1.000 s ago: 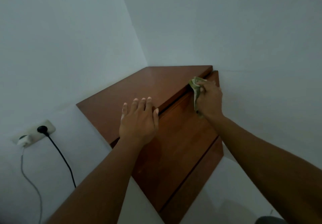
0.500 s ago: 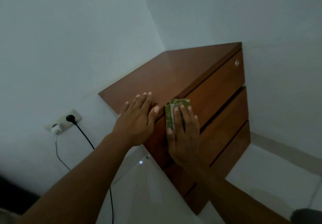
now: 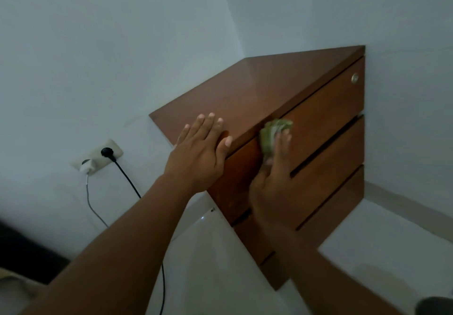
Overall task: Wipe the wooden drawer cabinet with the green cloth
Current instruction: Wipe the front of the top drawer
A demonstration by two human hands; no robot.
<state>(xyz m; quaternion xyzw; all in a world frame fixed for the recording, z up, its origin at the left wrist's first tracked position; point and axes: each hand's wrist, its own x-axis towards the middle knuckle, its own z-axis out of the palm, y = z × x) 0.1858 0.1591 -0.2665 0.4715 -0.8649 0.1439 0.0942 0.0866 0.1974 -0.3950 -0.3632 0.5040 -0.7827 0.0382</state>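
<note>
The wooden drawer cabinet (image 3: 326,128) stands in a white corner, its three drawer fronts facing me. My left hand (image 3: 199,150) lies flat on the near corner of the cabinet top, fingers spread, thumb over the front edge. My right hand (image 3: 275,180) presses the bunched green cloth (image 3: 272,133) against the top drawer front, just under the top's edge and close to my left thumb. The cloth shows above my blurred fingers; its lower part is hidden under them.
A wall socket (image 3: 98,158) to the left holds a black plug with a cable (image 3: 127,177) running down and a white charger (image 3: 85,167) with a grey cord. A round metal lock (image 3: 354,77) sits on the top drawer's right end. Light floor (image 3: 220,265) lies below.
My right hand carried the cloth from the far right end of the top drawer to its left part, then slightly right and up along the front. My left hand stayed on the top.
</note>
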